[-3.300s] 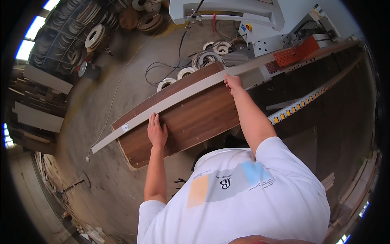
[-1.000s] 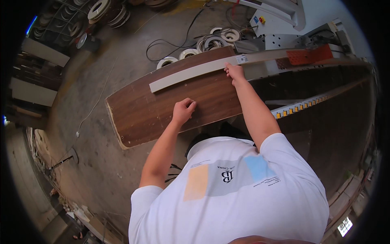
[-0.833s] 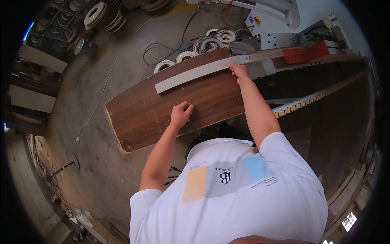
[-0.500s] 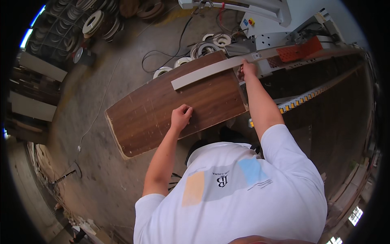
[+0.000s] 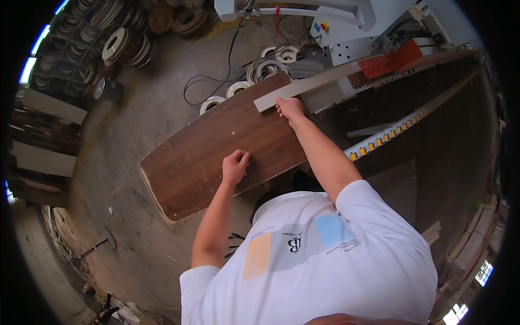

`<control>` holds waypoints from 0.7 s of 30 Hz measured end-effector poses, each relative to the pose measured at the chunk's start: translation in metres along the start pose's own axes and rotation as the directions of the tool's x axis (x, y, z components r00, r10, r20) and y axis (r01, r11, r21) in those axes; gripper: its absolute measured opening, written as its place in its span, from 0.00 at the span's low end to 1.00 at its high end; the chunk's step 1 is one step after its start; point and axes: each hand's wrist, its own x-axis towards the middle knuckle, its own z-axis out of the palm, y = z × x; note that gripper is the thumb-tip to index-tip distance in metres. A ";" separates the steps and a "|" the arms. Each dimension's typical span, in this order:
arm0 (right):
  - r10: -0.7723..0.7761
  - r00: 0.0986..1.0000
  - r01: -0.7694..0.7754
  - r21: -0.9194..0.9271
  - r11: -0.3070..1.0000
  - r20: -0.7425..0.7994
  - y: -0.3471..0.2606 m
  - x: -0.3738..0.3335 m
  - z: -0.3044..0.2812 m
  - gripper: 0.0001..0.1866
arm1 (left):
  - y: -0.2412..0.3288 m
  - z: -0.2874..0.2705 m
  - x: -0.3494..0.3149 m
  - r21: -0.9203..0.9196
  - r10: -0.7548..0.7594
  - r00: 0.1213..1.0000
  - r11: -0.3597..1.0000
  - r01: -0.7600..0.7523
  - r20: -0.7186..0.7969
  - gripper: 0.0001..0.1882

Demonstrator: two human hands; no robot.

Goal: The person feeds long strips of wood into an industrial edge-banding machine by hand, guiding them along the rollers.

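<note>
A long, narrow, pale board (image 5: 309, 85) lies across the right end of a dark brown wood-grain tabletop (image 5: 189, 151) and runs on toward a machine. My right hand (image 5: 291, 110) is closed on the board's near edge, close to its left end, fingers curled against it. Lower on the tabletop, my left hand (image 5: 236, 167) is loosely closed, apart from the board. Nothing shows between its fingers, though its palm side is hidden. A tiny pale chip (image 5: 233, 133) lies on the wood above the left hand.
An orange-red perforated guard (image 5: 390, 60) and the machine's grey-white body (image 5: 390, 21) stand at the far right. A rail with yellow rollers (image 5: 387, 138) extends on the right. Behind the tabletop are edge-band rolls (image 5: 265, 70) and a black cable (image 5: 211, 80) on the floor.
The pale board has slid right toward the machine, so less of it lies over the tabletop. My right hand now sits nearer its left end. My left hand stays closed over the tabletop.
</note>
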 end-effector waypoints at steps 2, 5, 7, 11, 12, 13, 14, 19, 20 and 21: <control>-0.002 1.000 0.002 0.008 1.000 -0.012 -0.001 0.008 -0.012 0.19 | 0.000 0.000 -0.002 0.020 -0.017 0.999 1.000 0.018 -0.031 0.10; -0.005 1.000 0.005 0.006 1.000 -0.023 -0.007 0.016 -0.029 0.19 | 0.001 0.001 -0.001 0.023 -0.041 0.998 0.999 0.042 -0.043 0.11; 0.002 1.000 -0.002 0.001 1.000 -0.027 -0.009 0.031 -0.056 0.19 | 0.004 0.002 0.001 0.022 -0.044 0.998 0.999 0.045 -0.040 0.11; 0.146 0.988 -0.139 0.132 0.981 -0.044 -0.030 0.032 -0.082 0.21 | 0.001 0.001 -0.001 0.000 -0.086 0.994 0.996 0.086 -0.066 0.10; 0.144 0.989 -0.137 0.143 0.980 -0.043 -0.028 0.039 -0.088 0.21 | 0.001 0.001 0.000 0.010 -0.080 0.995 0.997 0.081 -0.065 0.10; 0.143 0.989 -0.137 0.121 0.983 -0.035 -0.029 0.044 -0.095 0.22 | 0.002 0.000 0.001 0.014 -0.092 0.993 0.996 0.093 -0.073 0.11; 0.143 0.989 -0.140 0.098 0.985 -0.026 -0.032 0.047 -0.102 0.23 | 0.002 0.000 0.001 0.017 -0.105 0.991 0.994 0.107 -0.080 0.11; 0.180 0.981 -0.174 0.085 0.981 -0.071 -0.043 0.074 -0.144 0.23 | 0.005 0.001 0.007 -0.013 -0.132 0.985 0.991 0.132 -0.107 0.12; 0.200 0.976 -0.194 0.079 0.978 -0.081 -0.046 0.074 -0.149 0.24 | 0.007 0.002 0.010 -0.030 -0.138 0.983 0.990 0.136 -0.119 0.12; 0.192 0.978 -0.183 0.103 0.978 -0.088 -0.050 0.074 -0.156 0.24 | 0.011 0.002 0.017 -0.038 -0.112 0.988 0.993 0.109 -0.103 0.12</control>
